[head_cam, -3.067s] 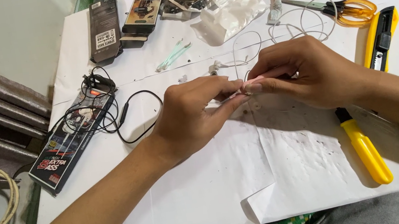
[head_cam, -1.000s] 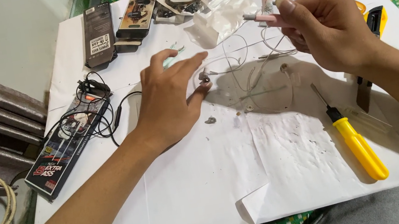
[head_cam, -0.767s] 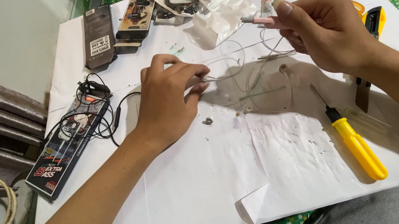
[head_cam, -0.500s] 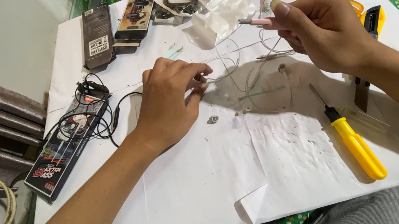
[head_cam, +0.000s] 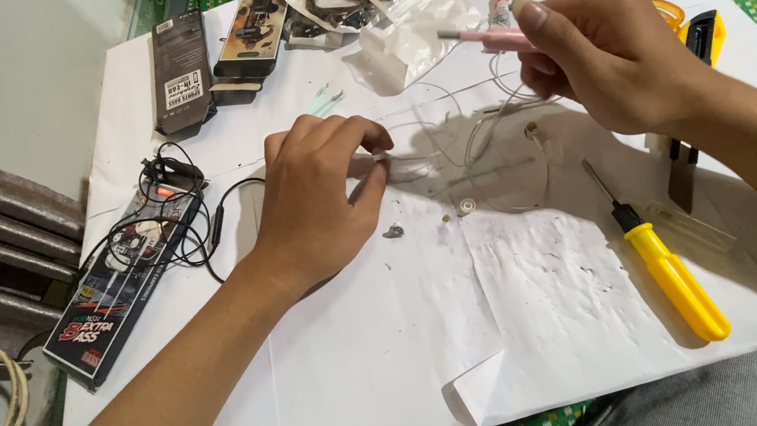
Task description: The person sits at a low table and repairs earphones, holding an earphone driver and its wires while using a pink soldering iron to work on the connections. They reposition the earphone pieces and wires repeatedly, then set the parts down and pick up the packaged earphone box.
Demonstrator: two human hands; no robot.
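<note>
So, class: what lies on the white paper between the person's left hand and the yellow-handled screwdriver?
In the head view, between the left hand and the yellow-handled screwdriver lie a small dark metal bit, a small round part and loops of thin white wire.

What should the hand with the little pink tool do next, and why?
Probably bring the pink tool down to the thin white wire that the left hand pins on the paper. The right hand holds the tool raised above the table, its tip pointing away from the wire, while the left fingertips press that wire flat, as if readying it.
</note>
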